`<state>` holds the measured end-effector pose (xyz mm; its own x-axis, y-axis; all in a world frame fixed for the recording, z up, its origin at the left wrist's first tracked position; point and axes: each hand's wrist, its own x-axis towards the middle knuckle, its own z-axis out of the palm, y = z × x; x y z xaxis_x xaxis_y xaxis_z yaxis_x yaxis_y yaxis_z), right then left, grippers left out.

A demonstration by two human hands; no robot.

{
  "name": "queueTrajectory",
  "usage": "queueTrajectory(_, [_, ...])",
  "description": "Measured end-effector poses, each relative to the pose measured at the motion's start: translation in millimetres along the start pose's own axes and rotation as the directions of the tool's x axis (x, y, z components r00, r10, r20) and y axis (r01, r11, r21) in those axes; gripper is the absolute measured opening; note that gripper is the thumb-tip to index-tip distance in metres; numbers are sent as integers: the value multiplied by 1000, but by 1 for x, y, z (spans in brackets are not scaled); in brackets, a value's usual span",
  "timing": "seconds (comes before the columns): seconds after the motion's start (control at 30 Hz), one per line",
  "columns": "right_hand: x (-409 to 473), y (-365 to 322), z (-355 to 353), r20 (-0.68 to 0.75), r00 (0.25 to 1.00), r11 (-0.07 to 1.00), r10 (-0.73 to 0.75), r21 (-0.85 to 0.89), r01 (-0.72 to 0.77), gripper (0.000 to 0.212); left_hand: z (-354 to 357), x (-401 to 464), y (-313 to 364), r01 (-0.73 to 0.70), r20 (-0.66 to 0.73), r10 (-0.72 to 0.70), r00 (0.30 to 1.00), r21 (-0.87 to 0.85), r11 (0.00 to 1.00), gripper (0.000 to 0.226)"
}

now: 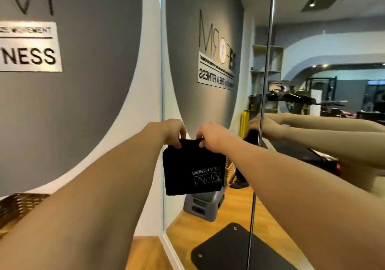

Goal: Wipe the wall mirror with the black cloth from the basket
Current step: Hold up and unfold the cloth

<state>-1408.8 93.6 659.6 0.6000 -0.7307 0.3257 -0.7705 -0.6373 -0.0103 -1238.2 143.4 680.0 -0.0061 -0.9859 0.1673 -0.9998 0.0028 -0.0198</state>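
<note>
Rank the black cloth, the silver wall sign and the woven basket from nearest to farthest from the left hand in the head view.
From the left hand:
1. black cloth, pinched at its top edge.
2. silver wall sign, upper left.
3. woven basket, lower left; roughly as far as the sign, too close to call.

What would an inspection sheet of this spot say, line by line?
Surface: wall mirror, upright, reflecting a gym room.
Job's things: black cloth with printed lettering hangs in front of the mirror's left edge; woven basket at lower left.
Clutter: nothing seen.
Grips: left hand and right hand each pinch the cloth's top edge.
Cables: nothing seen.
Surroundings: grey wall sign, wooden floor; a black mat and grey step show in the reflection.
</note>
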Motion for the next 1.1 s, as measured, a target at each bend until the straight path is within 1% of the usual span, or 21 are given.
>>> queueTrajectory(0.13, [15, -14, -25, -25, 996, 997, -80, 11, 81, 30, -20, -18, -13, 100, -71, -103, 992, -40, 994, 19])
queueTrajectory(0.23, [27, -35, -24, -25, 990, 989, -141, 36, 142, 29, -18, -34, -31, 158, -98, -164, 982, -64, 985, 19])
queueTrajectory(0.33, [40, -69, -14, -12, 982, 981, -191, 42, 191, 29, -13, -53, -61, 224, -95, -228, 969, -56, 973, 20])
queueTrajectory(0.47, [64, -123, 1, -23, 967, 966, -252, 58, 253, 30, -5, -70, -118, 296, -90, -297, 951, -19, 955, 25])
queueTrajectory(0.57, [87, -162, 6, -28, 962, 957, -270, 99, 272, 29, -14, -79, -167, 296, -80, -293, 953, 21, 955, 25])
queueTrajectory(0.63, [103, -182, -1, -44, 965, 956, -257, 138, 261, 29, -30, -81, -193, 264, -93, -260, 961, 28, 964, 28])
queueTrajectory(0.73, [124, -201, -19, -86, 970, 952, -225, 191, 238, 25, -55, -86, -219, 227, -142, -224, 964, 3, 974, 27])
queueTrajectory(0.8, [134, -210, -35, -68, 972, 951, -224, 204, 233, 24, -73, -91, -231, 218, -161, -221, 962, -38, 975, 24])
queueTrajectory(0.9, [148, -215, -71, -22, 976, 948, -219, 230, 218, 27, -109, -90, -239, 213, -165, -222, 961, -72, 974, 23])
queueTrajectory(0.97, [166, -215, -107, -10, 978, 948, -210, 242, 206, 30, -144, -80, -243, 207, -151, -219, 964, -91, 974, 22])
queueTrajectory(1.1, [208, -213, -174, 43, 969, 956, -245, 178, 234, 31, -212, -54, -250, 211, -112, -222, 969, -102, 972, 21])
